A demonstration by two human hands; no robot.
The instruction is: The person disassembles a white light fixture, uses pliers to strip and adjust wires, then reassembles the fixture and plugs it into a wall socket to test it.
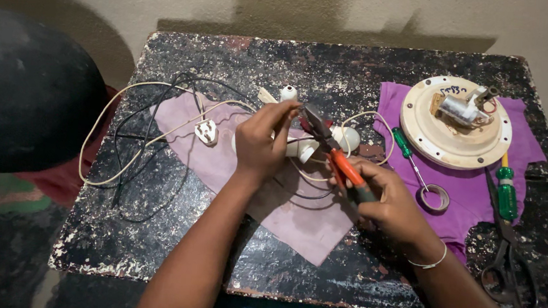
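Two hands: right hand [395,206] grips one pliers [334,151]; two screwdrivers [507,192].

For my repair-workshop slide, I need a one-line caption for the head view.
Right hand works orange-handled pliers on a wire pinched by the left hand, above a worn black table.

- pretty dim overall, soft light from above landing mid table [169,243]
- near edge and both near corners sink into dark
- big blurry shadows on the wall [337,9]
- no glare, hands sharp
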